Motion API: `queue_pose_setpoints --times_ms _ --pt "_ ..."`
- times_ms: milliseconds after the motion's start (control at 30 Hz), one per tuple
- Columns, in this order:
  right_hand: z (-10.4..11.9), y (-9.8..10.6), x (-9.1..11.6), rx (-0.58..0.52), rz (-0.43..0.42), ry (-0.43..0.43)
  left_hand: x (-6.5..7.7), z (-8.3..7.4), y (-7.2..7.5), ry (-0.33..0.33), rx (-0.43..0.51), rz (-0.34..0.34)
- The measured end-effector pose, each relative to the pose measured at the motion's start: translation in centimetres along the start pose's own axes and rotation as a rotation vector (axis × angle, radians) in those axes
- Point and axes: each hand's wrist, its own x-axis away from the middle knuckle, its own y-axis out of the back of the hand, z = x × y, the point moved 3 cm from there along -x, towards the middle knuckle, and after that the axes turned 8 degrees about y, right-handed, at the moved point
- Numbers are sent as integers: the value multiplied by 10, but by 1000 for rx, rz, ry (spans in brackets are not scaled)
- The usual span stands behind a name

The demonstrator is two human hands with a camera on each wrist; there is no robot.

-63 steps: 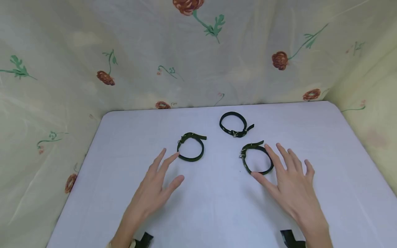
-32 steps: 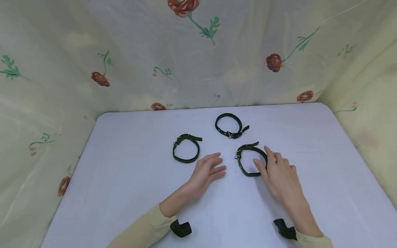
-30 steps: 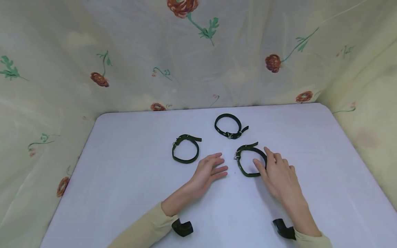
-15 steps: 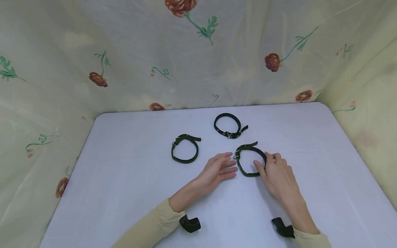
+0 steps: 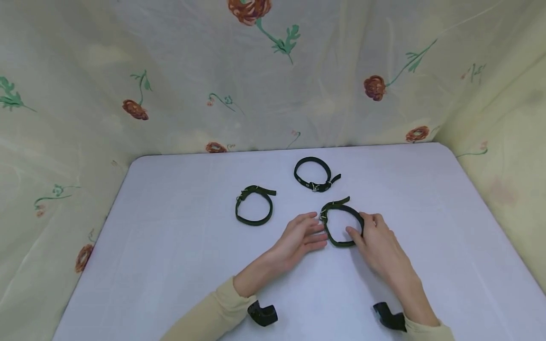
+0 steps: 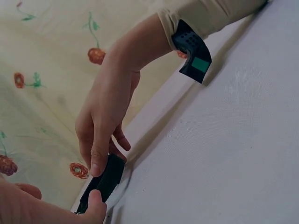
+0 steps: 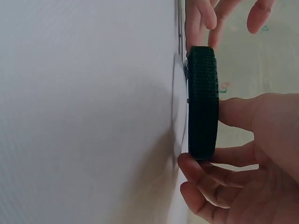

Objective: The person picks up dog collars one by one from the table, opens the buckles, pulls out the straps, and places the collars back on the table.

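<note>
Right hand (image 5: 379,246) pinches the woven green collar (image 7: 203,102), thumb inside the loop; left hand (image 5: 294,244), fingers nearly straight, lies at its buckled side, contact unclear. Left collar (image 5: 255,222) and rear collar (image 5: 324,187), both round, lie near; white tabletop (image 5: 170,213) runs wide leftward, floral cloth (image 5: 324,85) behind.

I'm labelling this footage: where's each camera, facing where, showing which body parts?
Head: worn on the head, facing forward and down over the table; left hand, right hand, both sleeves show.
Left wrist: on that wrist, facing the held collar; part of the left hand, right hand and sleeve.
Right wrist: on that wrist, facing the same collar; right hand, left fingers.
Both wrist views share that collar.
</note>
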Motion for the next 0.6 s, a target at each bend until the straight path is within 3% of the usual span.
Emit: queue_pose_setpoints --times_ms 600 --pt "46 20 24 -83 -114 158 35 -2 14 -17 6 8"
